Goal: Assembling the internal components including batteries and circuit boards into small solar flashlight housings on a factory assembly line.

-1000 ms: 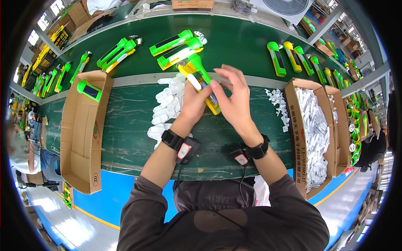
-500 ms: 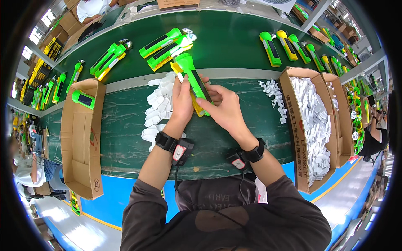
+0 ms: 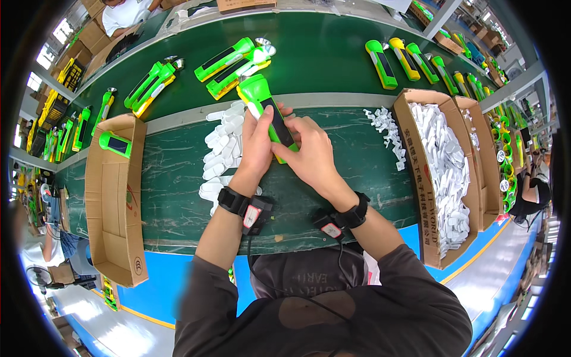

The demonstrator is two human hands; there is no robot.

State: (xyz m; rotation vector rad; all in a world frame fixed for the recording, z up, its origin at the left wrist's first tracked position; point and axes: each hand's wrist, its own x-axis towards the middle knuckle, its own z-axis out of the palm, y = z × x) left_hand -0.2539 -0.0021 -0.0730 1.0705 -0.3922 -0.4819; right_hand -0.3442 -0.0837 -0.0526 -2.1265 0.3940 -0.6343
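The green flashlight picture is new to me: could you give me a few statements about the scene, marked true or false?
1. The left hand and right hand are both on the green flashlight. True.
2. The bench just left of the hands bears a heap of yellow caps. False: oblong white pieces lie there.
3. A left box and a right box are on either side of the hands. True.
4. The right box is full of flashlights. False: it holds a heap of white parts.
5. A green piece with a dark panel lies in the left box. True.
6. The right wrist is bare. False: a black strap is around it.
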